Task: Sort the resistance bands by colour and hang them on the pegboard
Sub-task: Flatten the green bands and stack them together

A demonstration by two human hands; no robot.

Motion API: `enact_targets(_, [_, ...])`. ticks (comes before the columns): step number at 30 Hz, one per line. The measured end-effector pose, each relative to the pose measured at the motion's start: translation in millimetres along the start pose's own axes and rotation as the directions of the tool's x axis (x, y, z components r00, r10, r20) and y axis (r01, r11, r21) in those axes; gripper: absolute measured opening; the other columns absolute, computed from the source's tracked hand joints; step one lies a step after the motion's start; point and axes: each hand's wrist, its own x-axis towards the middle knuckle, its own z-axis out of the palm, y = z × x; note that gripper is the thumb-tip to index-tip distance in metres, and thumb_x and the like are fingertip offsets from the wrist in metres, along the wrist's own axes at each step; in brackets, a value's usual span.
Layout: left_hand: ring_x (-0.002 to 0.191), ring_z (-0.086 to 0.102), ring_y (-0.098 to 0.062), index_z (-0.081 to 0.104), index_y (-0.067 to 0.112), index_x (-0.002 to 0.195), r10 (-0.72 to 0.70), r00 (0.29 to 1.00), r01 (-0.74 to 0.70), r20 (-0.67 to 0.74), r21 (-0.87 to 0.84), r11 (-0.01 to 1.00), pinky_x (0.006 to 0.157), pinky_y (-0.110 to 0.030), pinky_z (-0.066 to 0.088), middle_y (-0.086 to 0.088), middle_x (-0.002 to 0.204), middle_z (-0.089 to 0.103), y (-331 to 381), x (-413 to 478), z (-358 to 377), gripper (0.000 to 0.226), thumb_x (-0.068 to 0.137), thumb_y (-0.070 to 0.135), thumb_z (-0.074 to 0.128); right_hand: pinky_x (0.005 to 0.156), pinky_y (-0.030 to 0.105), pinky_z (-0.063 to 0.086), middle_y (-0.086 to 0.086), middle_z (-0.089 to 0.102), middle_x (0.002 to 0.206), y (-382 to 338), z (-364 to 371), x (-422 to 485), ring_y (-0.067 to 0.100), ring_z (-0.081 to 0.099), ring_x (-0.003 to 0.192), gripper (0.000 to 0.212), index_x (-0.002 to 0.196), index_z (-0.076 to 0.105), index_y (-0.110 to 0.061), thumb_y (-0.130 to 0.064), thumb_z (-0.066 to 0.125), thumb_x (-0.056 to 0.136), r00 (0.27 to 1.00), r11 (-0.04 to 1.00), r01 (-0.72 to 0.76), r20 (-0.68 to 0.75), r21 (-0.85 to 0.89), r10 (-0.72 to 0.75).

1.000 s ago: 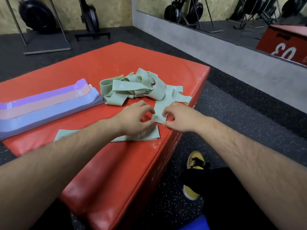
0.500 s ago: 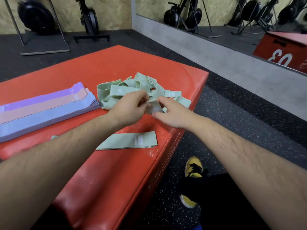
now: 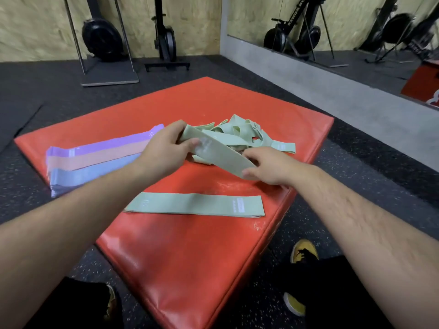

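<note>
A pale green resistance band (image 3: 221, 154) is stretched flat between both hands above the red padded box (image 3: 190, 252). My left hand (image 3: 166, 148) grips its far-left end and my right hand (image 3: 266, 166) pinches its near-right end. Behind it lies a tangled heap of green bands (image 3: 247, 132). One flattened green band (image 3: 197, 206) lies near the box's front edge. Purple (image 3: 107, 147), peach (image 3: 99, 159) and blue-lilac (image 3: 95, 174) bands lie stacked in flat rows on the left. No pegboard is in view.
The box stands on black speckled rubber flooring (image 3: 356, 157). Exercise machines (image 3: 166, 36) stand against the wooden back wall. A low concrete ledge with a mirror (image 3: 332, 39) runs along the right. My yellow shoes (image 3: 305, 252) are beside the box's near corner.
Both hands have lifted one green band out of the heap and pulled it out flat between them. The camera has risen and tilted, showing more of the box.
</note>
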Motion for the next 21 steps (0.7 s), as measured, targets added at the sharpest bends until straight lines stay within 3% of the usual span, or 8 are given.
enact_targets(2, [0.063,0.063,-0.011,0.056,0.007,0.093,-0.069,0.997,0.068,-0.017,-0.064,0.996,0.057,-0.029,0.049,-0.011,0.085,0.069,-9,-2,-18,0.017,0.094,0.023,0.062,0.065,0.030,0.038,-0.010,0.060,0.090,9,1,-1,0.015,0.056,0.085,0.013,0.097,0.061,-0.025,-0.032,0.069,0.089,0.998,0.996,-0.056,0.035,-0.075,0.059])
enact_targets(5, [0.077,0.067,-0.017,0.061,0.014,0.095,-0.164,0.986,0.164,0.015,-0.151,0.975,0.069,-0.037,0.051,-0.007,0.091,0.073,-23,-9,-40,0.009,0.092,0.022,0.064,0.072,0.032,0.044,-0.007,0.065,0.093,17,-4,-5,0.017,0.061,0.088,0.006,0.096,0.062,-0.027,-0.032,0.063,0.093,0.996,0.996,-0.087,-0.013,-0.024,0.087])
enact_targets(8, [0.076,0.062,-0.015,0.066,0.018,0.092,-0.252,0.967,0.255,0.041,-0.136,0.957,0.070,-0.033,0.050,0.000,0.087,0.071,-37,-19,-57,0.002,0.091,0.020,0.067,0.064,0.028,0.043,-0.006,0.063,0.080,10,-15,-15,0.012,0.059,0.069,0.008,0.102,0.062,-0.026,-0.032,0.059,0.097,0.995,0.993,-0.052,-0.082,0.105,0.061])
enact_targets(11, [0.066,0.055,-0.014,0.063,0.016,0.090,-0.253,0.964,0.255,0.076,-0.010,0.967,0.061,-0.027,0.045,0.001,0.077,0.063,-49,-32,-67,0.013,0.087,0.023,0.073,0.062,0.029,0.046,-0.004,0.062,0.070,1,-18,-28,0.010,0.056,0.057,0.004,0.100,0.061,-0.031,-0.031,0.058,0.098,0.999,0.988,-0.022,-0.025,0.154,0.026])
enact_targets(14, [0.068,0.054,-0.013,0.059,0.020,0.097,-0.221,0.968,0.192,0.122,0.216,0.957,0.060,-0.025,0.042,0.003,0.079,0.062,-59,-45,-67,0.025,0.081,0.025,0.078,0.071,0.029,0.049,-0.005,0.067,0.082,-9,-10,-36,0.011,0.061,0.073,0.005,0.098,0.064,-0.034,-0.035,0.059,0.096,0.991,0.997,-0.056,0.127,0.060,0.048])
enact_targets(17, [0.075,0.054,-0.014,0.058,0.022,0.098,-0.173,0.975,0.104,0.143,0.397,0.912,0.059,-0.019,0.039,0.008,0.082,0.057,-68,-57,-59,0.024,0.082,0.020,0.075,0.072,0.026,0.047,-0.007,0.067,0.091,-18,5,-39,0.011,0.061,0.083,0.008,0.102,0.064,-0.032,-0.035,0.060,0.096,0.985,0.998,-0.059,0.160,-0.006,0.059])
enact_targets(19, [0.079,0.055,-0.017,0.057,0.022,0.098,-0.152,0.977,0.068,0.148,0.458,0.886,0.059,-0.018,0.038,0.006,0.086,0.058,-75,-61,-55,0.023,0.082,0.016,0.071,0.068,0.023,0.045,-0.008,0.066,0.090,-21,17,-39,0.009,0.059,0.082,0.012,0.106,0.064,-0.029,-0.036,0.059,0.097,0.984,0.998,-0.051,0.166,-0.048,0.058])
enact_targets(21, [0.081,0.055,-0.017,0.058,0.021,0.097,-0.164,0.971,0.062,0.172,0.480,0.875,0.060,-0.025,0.040,0.002,0.091,0.061,-82,-63,-54,0.022,0.081,0.013,0.070,0.068,0.024,0.044,-0.007,0.066,0.090,-22,26,-39,0.010,0.059,0.083,0.015,0.107,0.064,-0.027,-0.037,0.058,0.097,0.982,0.996,-0.046,0.179,-0.080,0.060])
